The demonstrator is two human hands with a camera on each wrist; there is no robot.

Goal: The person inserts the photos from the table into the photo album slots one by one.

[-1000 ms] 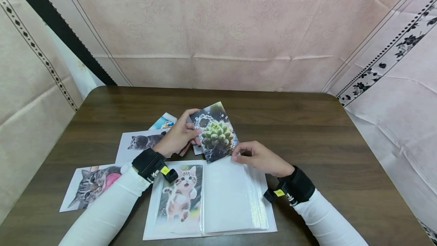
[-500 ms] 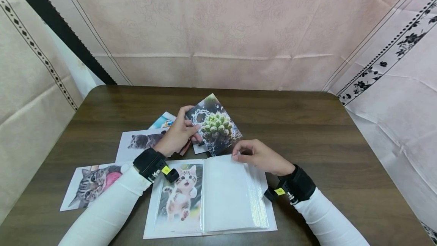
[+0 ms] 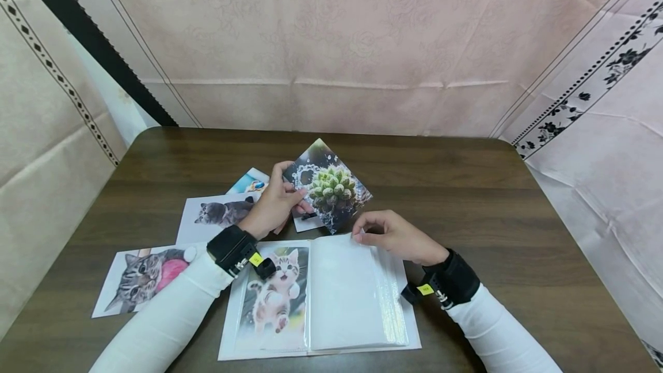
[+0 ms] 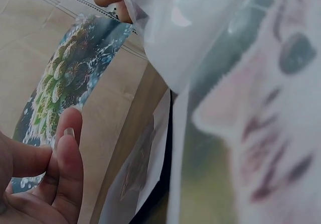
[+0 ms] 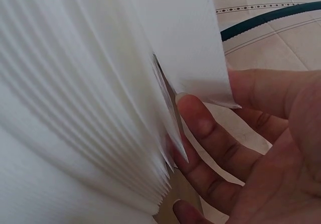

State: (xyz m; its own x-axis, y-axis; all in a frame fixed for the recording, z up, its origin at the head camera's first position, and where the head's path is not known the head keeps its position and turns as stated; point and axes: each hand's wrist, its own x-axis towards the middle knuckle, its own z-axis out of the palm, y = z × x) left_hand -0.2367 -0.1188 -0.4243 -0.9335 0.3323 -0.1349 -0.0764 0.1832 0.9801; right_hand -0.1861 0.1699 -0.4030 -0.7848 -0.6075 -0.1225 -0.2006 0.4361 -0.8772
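In the head view, a photo album lies open on the table, a kitten picture in its left page and a plain white sleeve page on its right. My left hand holds a succulent photo by its left side, tilted just beyond the album's top edge. In the left wrist view, thumb and fingers pinch the lower end of that photo. My right hand grips the top corner of the right page; the right wrist view has its fingers at the page, whose layers are spread apart.
Left of the album lie a striped cat photo and a grey cat photo, partly under my left arm. A blue picture sits behind them, and another card peeks out below the held photo. The wooden table extends rightward.
The succulent photo has moved up and away from the album's top edge and turned anticlockwise, its lower corner swinging right. My right hand stays at the page corner.
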